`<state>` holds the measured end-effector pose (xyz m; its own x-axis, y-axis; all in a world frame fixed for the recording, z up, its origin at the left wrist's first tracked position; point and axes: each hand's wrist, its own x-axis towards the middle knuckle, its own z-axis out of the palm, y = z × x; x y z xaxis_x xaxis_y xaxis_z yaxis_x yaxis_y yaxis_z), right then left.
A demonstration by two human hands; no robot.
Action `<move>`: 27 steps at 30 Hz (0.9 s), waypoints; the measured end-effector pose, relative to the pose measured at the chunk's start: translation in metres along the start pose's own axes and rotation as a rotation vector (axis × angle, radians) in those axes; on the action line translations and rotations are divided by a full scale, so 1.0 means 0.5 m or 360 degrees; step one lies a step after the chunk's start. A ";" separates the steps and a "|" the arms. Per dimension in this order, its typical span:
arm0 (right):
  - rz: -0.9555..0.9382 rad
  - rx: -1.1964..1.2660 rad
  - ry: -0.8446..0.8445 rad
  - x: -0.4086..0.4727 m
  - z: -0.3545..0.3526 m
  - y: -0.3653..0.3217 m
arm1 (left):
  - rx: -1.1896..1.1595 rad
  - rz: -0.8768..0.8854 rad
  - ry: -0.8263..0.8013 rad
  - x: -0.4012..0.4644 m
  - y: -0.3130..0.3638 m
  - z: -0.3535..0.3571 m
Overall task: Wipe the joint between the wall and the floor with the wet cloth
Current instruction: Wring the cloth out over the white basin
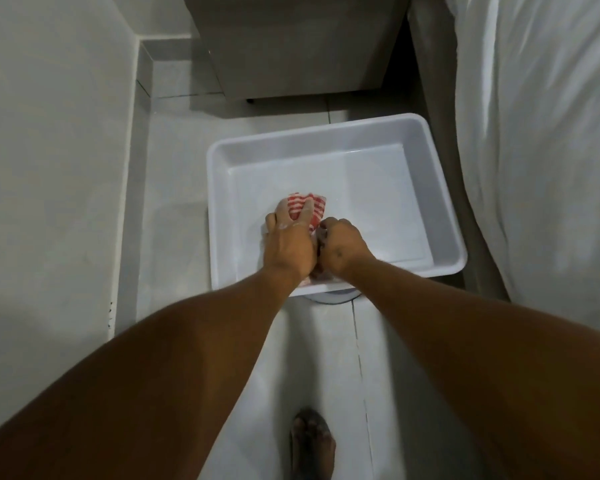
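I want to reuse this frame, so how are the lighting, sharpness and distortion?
Head view: dim, flat light; soft shadow under the cabinet; mild sheen on the white tub; forearms ballooned by the wide lens; striped cloth and both hands slightly soft.

Cloth (307,207) mostly hidden under both hands; bed (541,133) and cabinet (291,39) cut by edges.

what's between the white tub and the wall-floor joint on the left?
Only bare floor tile in the head view. The tub sits to the right of the joint, and both hands are in the tub on the striped cloth.
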<state>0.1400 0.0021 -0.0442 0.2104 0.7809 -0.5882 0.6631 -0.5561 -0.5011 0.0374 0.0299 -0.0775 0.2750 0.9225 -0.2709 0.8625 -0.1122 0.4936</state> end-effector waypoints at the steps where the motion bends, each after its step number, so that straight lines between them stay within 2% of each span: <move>1: 0.0021 0.0068 0.0004 0.002 -0.002 -0.002 | -0.0146 -0.0059 0.0028 0.004 -0.003 0.003; 2: 0.0050 0.0153 0.0004 0.002 -0.004 -0.004 | -0.0316 -0.0143 0.0067 0.004 -0.001 -0.001; 4: 0.0096 0.0353 -0.0024 -0.005 -0.010 -0.015 | -0.0214 -0.0050 0.0200 -0.006 -0.002 -0.014; 7: 0.0153 0.0639 -0.0121 -0.042 -0.021 -0.032 | -0.0377 -0.0016 0.0197 -0.044 0.015 -0.061; 9: 0.0166 0.0785 -0.0198 -0.090 -0.029 -0.054 | -0.0350 0.0011 0.0212 -0.078 0.005 -0.103; 12: 0.0141 0.1014 -0.0394 -0.188 -0.028 -0.110 | -0.0480 -0.0112 0.0291 -0.146 -0.011 -0.182; 15: 0.0105 0.1068 -0.0500 -0.291 -0.001 -0.160 | -0.0459 -0.0141 0.0336 -0.227 -0.039 -0.249; 21: 0.0184 0.1237 -0.0474 -0.509 0.184 -0.256 | -0.0373 -0.0283 0.0311 -0.449 -0.200 -0.333; 27: 0.0326 0.1175 -0.0559 -0.625 0.494 -0.227 | -0.0099 -0.0377 0.0160 -0.666 -0.429 -0.250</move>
<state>-0.1784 -0.2490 0.0400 -0.0417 0.5784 -0.8147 -0.0294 -0.8157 -0.5777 -0.2924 -0.2070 0.0103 0.0220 0.9528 -0.3029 0.8692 0.1315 0.4767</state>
